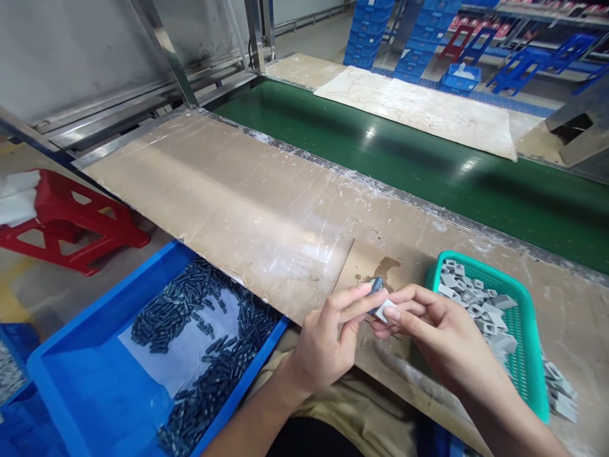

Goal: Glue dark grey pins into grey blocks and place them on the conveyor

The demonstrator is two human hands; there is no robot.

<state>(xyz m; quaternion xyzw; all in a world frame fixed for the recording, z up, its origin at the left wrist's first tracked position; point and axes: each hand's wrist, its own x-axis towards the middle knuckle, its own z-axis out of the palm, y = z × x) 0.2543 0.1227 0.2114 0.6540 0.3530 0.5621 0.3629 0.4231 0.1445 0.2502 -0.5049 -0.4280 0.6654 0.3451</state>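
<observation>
Both hands meet above the near edge of the bench. Between the fingertips of my left hand [328, 336] is a small dark blue-grey plastic part [376, 285]. My right hand [438, 324] pinches a small light-grey plastic block [384, 311] with thumb and fingers. The two pieces touch or overlap; fingers hide how they meet. Right of my hands, a green basket [528, 317] holds many light-grey blocks [490, 304]. To my left, a blue bin [85, 381] holds many dark parts [214, 381] and a white sheet [162, 362].
A brown sheet [228, 190] covers the bench, with a damp cardboard piece [352, 273] near my hands. Loose grey blocks [561, 393] lie beyond the basket. A green conveyor belt [304, 120] runs behind. A red stool [80, 216] stands left; blue crates [419, 38] are stacked at the back.
</observation>
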